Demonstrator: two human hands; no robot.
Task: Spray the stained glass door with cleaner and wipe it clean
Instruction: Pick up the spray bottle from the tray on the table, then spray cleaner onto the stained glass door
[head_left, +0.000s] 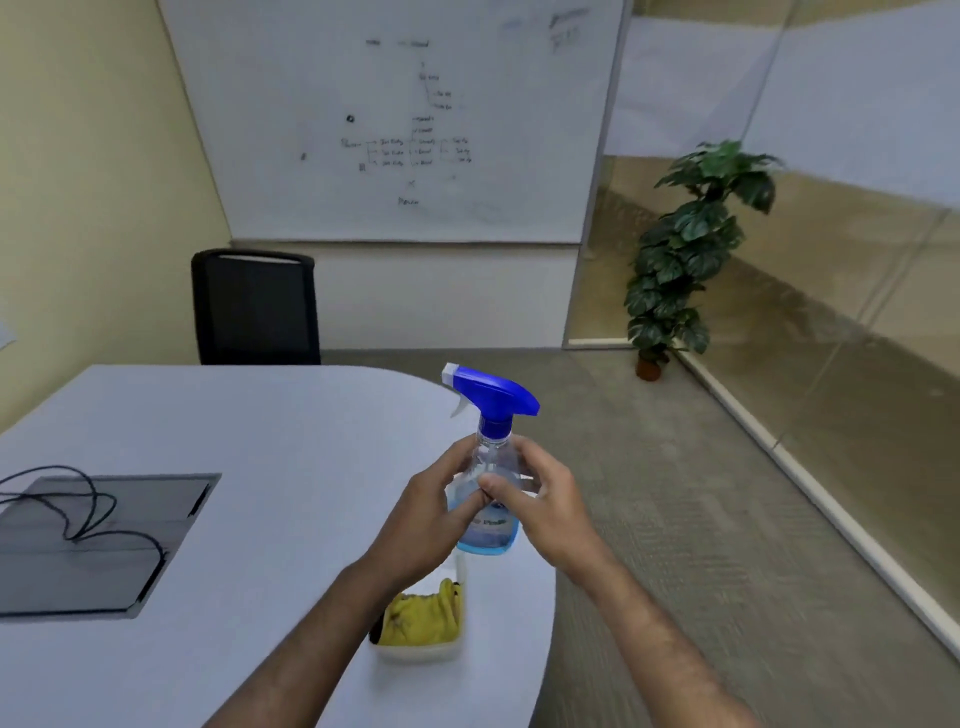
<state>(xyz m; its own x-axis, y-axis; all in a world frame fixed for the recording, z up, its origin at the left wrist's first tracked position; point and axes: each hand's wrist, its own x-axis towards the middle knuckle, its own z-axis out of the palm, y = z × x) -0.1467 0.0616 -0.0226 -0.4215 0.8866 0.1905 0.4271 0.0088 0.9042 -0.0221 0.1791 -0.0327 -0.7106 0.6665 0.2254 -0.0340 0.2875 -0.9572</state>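
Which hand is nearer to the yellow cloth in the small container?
Left. The left hand grips the spray bottle almost straight above the yellow cloth in the picture; the right hand holds the bottle's other side, farther right.

Cloth (421, 618) in tub (415, 653) on table (260, 441) (chair (254, 306) behind).

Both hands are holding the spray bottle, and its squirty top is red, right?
Not quite. The top of the spray bottle is blue, not red, as the head view shows. The rest is right: the left hand and the right hand both hold the bottle.
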